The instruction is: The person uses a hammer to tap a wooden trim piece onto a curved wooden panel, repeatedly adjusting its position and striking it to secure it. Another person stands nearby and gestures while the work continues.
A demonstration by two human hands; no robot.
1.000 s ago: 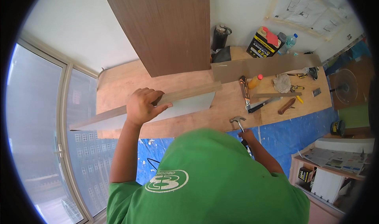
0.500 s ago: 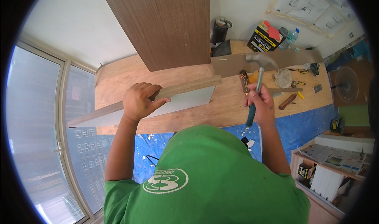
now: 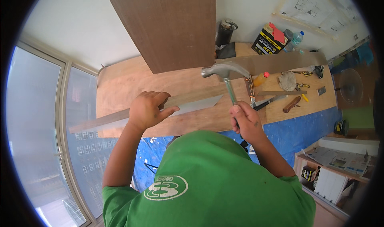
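Observation:
My left hand [image 3: 147, 109] is closed over the upper edge of a long board [image 3: 193, 96], thumb on the near side. The board has a wood-grain edge and a white face; it stands tilted on the plywood worktop [image 3: 120, 76] and runs past its left end. In my right hand [image 3: 247, 121] is a claw hammer [image 3: 226, 70], gripped by its dark handle. Its steel head is raised in front of me, beside the board's right end, with the claw pointing right.
A tall brown panel [image 3: 172, 27] stands at the back. Right of it are a black flask [image 3: 226, 33] and an adhesive can [image 3: 269, 40]. An orange bottle [image 3: 261, 79], a utility knife [image 3: 250, 90], a wooden-handled tool [image 3: 291, 103] and pliers [image 3: 303, 86] lie rightward. A window [image 3: 44, 119] borders the left.
My right hand has swung the hammer leftward, bringing its head near the board's right end. My left hand has shifted slightly right and down, still on the board, which has tilted a little.

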